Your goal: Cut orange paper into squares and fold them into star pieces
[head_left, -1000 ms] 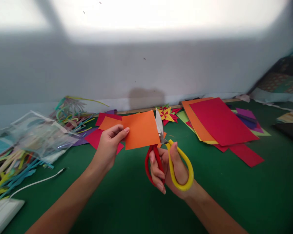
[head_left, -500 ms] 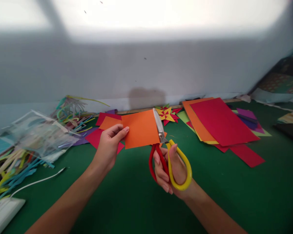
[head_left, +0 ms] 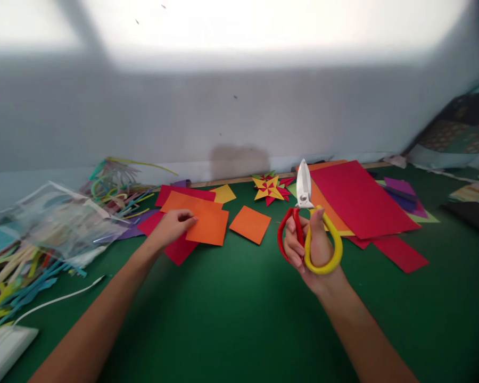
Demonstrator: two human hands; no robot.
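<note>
My left hand (head_left: 174, 226) pinches the left edge of an orange paper square (head_left: 208, 226), which lies over red and orange sheets. In my right hand (head_left: 307, 247) are scissors (head_left: 303, 186) with one red and one yellow handle, raised above the table, blades closed and pointing up. Between my hands a smaller orange square (head_left: 250, 224) lies flat on the green table. Behind it sits a folded paper star (head_left: 269, 188) in yellow, red and green.
Large red sheets (head_left: 363, 199) over orange ones lie at the right, near a dark flat object (head_left: 469, 217). Paper strips (head_left: 22, 279), a clear plastic bag (head_left: 64, 218) and a white cable (head_left: 59, 299) are at the left. A wall stands behind.
The orange square in my left hand has come down and left onto the other sheets. My right hand has moved right with the scissors, away from the paper. The smaller orange square now shows fully.
</note>
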